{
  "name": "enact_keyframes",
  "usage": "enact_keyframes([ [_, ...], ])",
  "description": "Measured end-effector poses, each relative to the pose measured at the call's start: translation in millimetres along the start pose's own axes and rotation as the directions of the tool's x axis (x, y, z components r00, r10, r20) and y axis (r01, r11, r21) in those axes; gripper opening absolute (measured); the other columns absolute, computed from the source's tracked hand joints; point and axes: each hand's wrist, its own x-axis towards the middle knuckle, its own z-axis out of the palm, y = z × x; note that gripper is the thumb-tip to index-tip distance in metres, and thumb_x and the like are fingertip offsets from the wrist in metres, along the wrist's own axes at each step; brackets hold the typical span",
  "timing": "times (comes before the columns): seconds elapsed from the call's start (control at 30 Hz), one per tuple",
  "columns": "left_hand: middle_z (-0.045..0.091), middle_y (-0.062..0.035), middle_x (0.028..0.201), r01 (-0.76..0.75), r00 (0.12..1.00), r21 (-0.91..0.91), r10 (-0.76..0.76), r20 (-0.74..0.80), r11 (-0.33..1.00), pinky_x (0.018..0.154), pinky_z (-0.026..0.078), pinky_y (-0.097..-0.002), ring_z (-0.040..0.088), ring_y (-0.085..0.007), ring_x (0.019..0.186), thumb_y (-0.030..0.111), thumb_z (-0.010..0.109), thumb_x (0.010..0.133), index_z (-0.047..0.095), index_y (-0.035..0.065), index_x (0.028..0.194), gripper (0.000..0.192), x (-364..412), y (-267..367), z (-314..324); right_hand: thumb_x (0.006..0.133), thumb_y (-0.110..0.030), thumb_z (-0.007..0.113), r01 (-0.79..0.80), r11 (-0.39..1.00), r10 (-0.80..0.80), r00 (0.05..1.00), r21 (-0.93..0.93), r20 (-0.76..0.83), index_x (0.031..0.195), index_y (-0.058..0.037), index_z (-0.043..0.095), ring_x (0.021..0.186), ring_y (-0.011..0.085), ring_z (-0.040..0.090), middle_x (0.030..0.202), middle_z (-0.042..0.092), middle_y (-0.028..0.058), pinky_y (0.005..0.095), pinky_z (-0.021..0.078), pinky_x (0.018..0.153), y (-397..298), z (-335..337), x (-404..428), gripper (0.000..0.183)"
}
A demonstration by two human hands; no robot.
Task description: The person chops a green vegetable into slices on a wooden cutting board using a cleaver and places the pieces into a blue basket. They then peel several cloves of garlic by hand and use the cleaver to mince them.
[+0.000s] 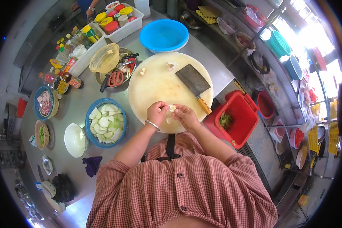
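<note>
Between the fingertips of both hands is a pale garlic clove (172, 107), with a loose flap of skin hanging below it. My left hand (157, 113) pinches it from the left, and a bangle circles that wrist. From the other side, my right hand (185, 115) grips it with thumb and forefinger. Both are over the near edge of a round white cutting board (159, 82). A cleaver (193, 79) lies on the board's right side, its wooden handle towards me. Garlic skins (171, 66) and a small garlic piece (142, 71) rest farther back.
A red bin (239, 119) holding green scraps stands right of the board. Leftward are a blue basket of sliced pale vegetable (106, 122), a white bowl (75, 140) and a metal bowl with scissors (116, 78). Behind sit a blue basin (164, 34) and trays of condiments (125, 28). Another person's hand (89, 12) shows.
</note>
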Motion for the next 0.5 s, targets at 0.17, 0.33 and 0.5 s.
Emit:
enact_keyframes([
  [0.17,0.065,-0.0103,0.079,-0.235,0.968,0.368,0.249,0.009,0.9,0.065,0.049,-0.0318,0.061,-0.0231,0.068,0.014,0.062,0.081,0.063,0.0041,0.084,0.01,2.0,-2.2,-3.5,0.09,-0.005,0.053,-0.047,0.999,0.048,0.998,0.018,-0.041,0.115,0.0025,0.051,0.08,0.0168,0.062,0.097,0.06,0.0087,0.0265,0.0519,0.072,5.4,13.1,-4.5,0.026],
  [0.33,0.065,-0.0086,0.079,0.05,0.998,-0.016,-0.05,0.032,0.999,0.065,0.047,-0.0292,0.06,-0.0198,0.066,0.011,0.061,0.082,0.063,0.0034,0.084,0.008,-4.4,7.2,-9.6,0.09,-0.006,0.054,-0.04,0.996,0.044,0.998,0.082,-0.046,0.113,-0.0006,0.052,0.079,0.0157,0.06,0.095,0.06,0.0063,0.0254,0.0506,0.069,-0.2,21.2,-11.8,0.024],
  [0.5,0.063,-0.006,0.076,0.187,0.974,-0.375,-0.121,0.193,0.908,0.063,0.045,-0.0249,0.058,-0.0135,0.066,0.011,0.06,0.084,0.062,0.0035,0.083,0.008,-5.5,0.1,-10.4,0.088,-0.005,0.058,0.058,0.994,-0.071,0.987,0.093,0.146,0.107,-0.0009,0.053,0.077,0.0126,0.058,0.092,0.06,0.0043,0.0235,0.0489,0.068,3.2,17.5,-9.0,0.02],
])
